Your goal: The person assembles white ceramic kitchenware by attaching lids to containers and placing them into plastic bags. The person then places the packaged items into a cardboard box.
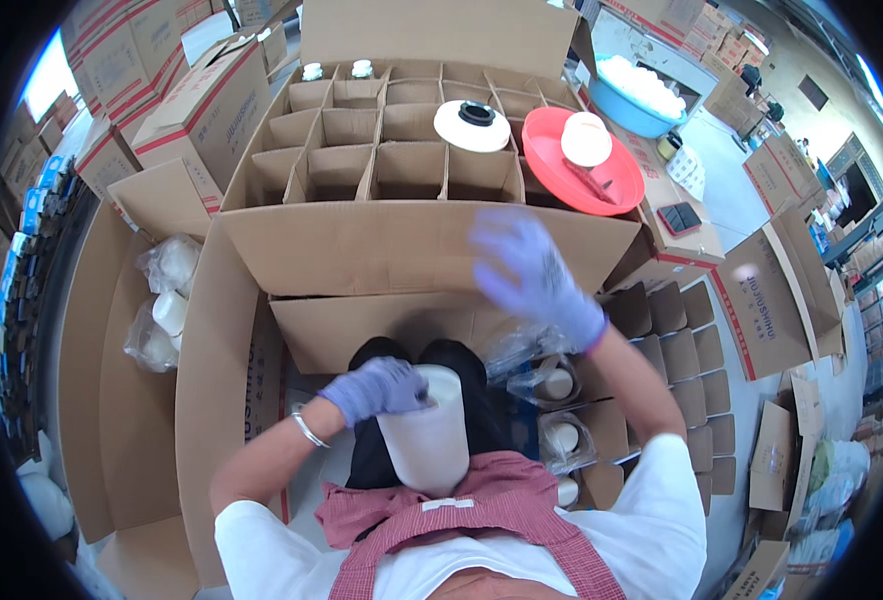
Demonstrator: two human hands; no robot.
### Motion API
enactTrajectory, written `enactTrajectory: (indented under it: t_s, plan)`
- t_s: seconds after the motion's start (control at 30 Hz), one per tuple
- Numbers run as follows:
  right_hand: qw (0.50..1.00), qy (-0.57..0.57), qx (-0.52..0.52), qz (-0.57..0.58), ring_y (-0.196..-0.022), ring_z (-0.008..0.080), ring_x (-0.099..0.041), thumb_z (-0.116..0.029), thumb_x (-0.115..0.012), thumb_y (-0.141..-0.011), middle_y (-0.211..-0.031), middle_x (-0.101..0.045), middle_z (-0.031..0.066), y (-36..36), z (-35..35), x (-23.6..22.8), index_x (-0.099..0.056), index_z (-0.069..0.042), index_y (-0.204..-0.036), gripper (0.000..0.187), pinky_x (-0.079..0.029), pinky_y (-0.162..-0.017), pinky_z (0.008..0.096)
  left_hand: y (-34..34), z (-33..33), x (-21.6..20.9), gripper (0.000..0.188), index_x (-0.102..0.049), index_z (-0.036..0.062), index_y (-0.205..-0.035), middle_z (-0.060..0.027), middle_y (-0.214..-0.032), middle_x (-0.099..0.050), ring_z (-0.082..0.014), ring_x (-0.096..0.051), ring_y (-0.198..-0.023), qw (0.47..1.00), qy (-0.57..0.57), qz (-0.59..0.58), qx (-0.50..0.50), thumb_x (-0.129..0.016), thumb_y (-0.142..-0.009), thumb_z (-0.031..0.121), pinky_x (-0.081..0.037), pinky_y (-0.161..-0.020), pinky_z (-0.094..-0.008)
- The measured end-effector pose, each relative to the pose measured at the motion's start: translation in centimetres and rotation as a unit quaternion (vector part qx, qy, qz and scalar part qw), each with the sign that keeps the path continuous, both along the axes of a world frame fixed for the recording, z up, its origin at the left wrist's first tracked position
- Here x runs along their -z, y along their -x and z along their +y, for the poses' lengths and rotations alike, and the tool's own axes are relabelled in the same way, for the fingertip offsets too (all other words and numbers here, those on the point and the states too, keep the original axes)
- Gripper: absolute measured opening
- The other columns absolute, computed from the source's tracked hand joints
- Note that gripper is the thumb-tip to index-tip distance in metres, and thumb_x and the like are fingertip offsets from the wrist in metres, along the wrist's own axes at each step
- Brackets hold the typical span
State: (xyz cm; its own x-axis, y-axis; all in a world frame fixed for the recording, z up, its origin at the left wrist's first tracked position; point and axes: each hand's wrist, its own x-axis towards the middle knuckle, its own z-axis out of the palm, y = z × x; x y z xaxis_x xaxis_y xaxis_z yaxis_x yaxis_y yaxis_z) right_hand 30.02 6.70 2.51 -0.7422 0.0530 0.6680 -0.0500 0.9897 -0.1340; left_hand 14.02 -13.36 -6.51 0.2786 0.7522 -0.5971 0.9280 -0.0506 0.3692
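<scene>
On my lap leans a tall white cylindrical jar [426,437], tilted slightly. My left hand [379,390], in a purple glove, is closed on its upper left edge, with fingertips partly hidden at the rim. My right hand [531,268], gloved the same way, is raised in front of the divided carton [441,245], fingers apart and holding nothing. On the carton's dividers rest a round white lid-like piece [451,128] with a black ring and a red basin [616,190]. Inside the basin are a white round piece [586,139] and a small tool I cannot make out.
Two small white-capped items [361,69] stand in the carton's far cells. An open carton [126,400] at left holds plastic-wrapped white pieces [169,312]. At right, another divided carton [676,360] holds wrapped jars [556,384]. Behind are a blue basin [631,110] and a phone [678,218].
</scene>
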Motion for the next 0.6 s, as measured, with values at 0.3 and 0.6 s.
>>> enactTrajectory:
  t_s: [0.3,0.6]
  plan:
    - [0.929,0.106,0.187,-0.301,-0.113,0.0434,-0.059,-0.022,-0.063,-0.083,-0.132,-0.051,0.0231,13.0,20.8,-5.9,-0.055,-0.027,-0.136,0.054,-0.047,-0.102,0.0448,-0.3,-2.0,0.6,0.055,-0.063,0.0099,-0.126,-0.0167,-0.116,-0.066,-0.0304,-0.066,-0.102,0.920,-0.314,-0.158,-0.174,-0.064,-0.089,0.051,-0.053,-0.088,-0.0372]
    - [0.994,0.098,-0.033,0.043,-0.093,0.0321,-0.067,-0.023,-0.069,-0.085,-0.108,-0.059,0.0167,5.9,-5.4,-4.1,-0.055,-0.010,-0.123,0.042,-0.057,-0.079,0.0454,0.9,1.9,-6.6,0.067,-0.041,0.0105,-0.146,-0.0125,-0.148,-0.043,-0.0287,-0.046,-0.132,0.477,-0.307,-0.742,-0.356,-0.052,-0.096,0.053,-0.044,-0.105,-0.0485]
